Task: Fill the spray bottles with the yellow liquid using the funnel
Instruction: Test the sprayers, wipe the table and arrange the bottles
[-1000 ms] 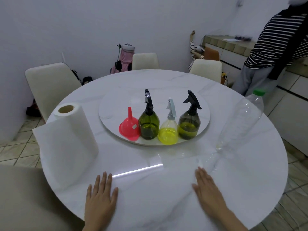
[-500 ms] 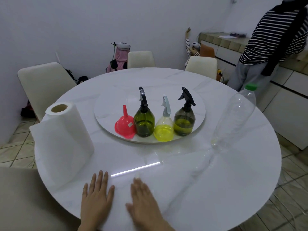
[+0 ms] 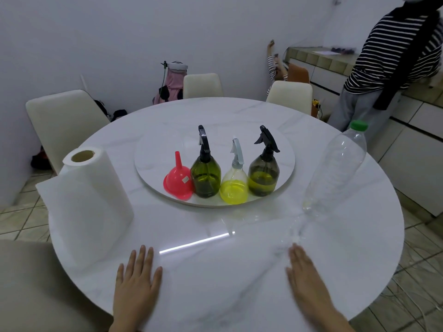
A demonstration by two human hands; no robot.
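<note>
Three spray bottles stand in a row on the round turntable (image 3: 155, 161): a dark green one (image 3: 205, 178), a clear one holding yellow liquid (image 3: 234, 188), and a smoky one (image 3: 263, 176) with yellow liquid low inside. A pink funnel (image 3: 178, 182) sits upside down at their left. A tall clear plastic bottle with a green cap (image 3: 335, 171) stands to the right and looks empty. My left hand (image 3: 136, 281) and my right hand (image 3: 306, 281) lie flat on the white marble table (image 3: 215, 271) near its front edge, fingers straight, holding nothing.
A paper towel roll (image 3: 91, 202) stands at the left of the table. Cream chairs (image 3: 62, 123) ring the table. A person in a striped top (image 3: 393, 58) stands at a counter at the back right.
My right hand slid left beside my left hand half a second ago, then moved back out to the right. My left hand has stayed flat in place.
</note>
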